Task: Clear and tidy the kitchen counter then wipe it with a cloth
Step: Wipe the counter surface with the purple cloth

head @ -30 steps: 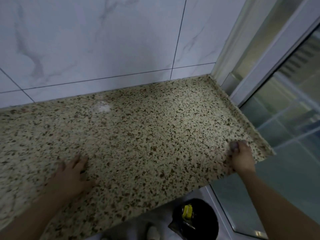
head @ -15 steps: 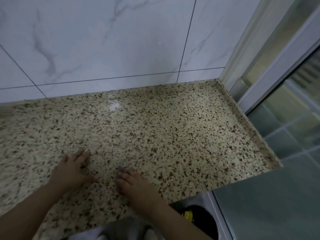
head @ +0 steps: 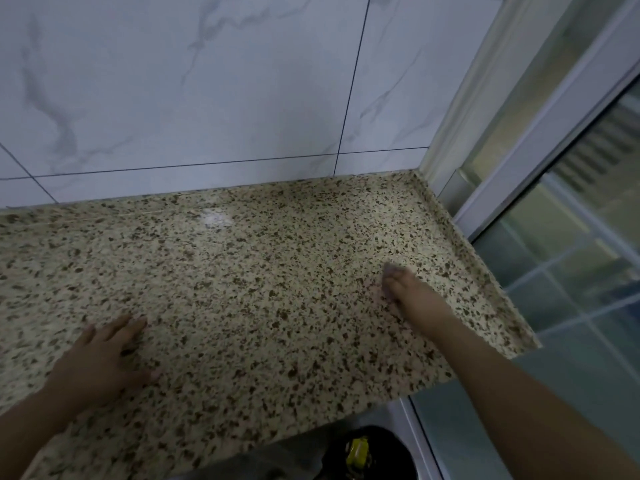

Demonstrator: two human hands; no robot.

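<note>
The speckled beige stone counter fills the middle of the view and has nothing standing on it. My left hand lies flat on it near the front left, fingers apart, holding nothing. My right hand presses down on the counter's right part, blurred by motion. A small grey-purple cloth peeks out under its fingertips; most of the cloth is hidden by the hand. A pale shiny patch shows on the counter near the back wall.
White marble-look wall tiles rise behind the counter. The counter ends at the right beside a glass sliding door with a metal frame. Below the front edge stands a black bin with a yellow item in it.
My right hand with the cloth swept from the right edge to the front middle, then back out to the right part of the counter. My left hand stayed flat in place.
</note>
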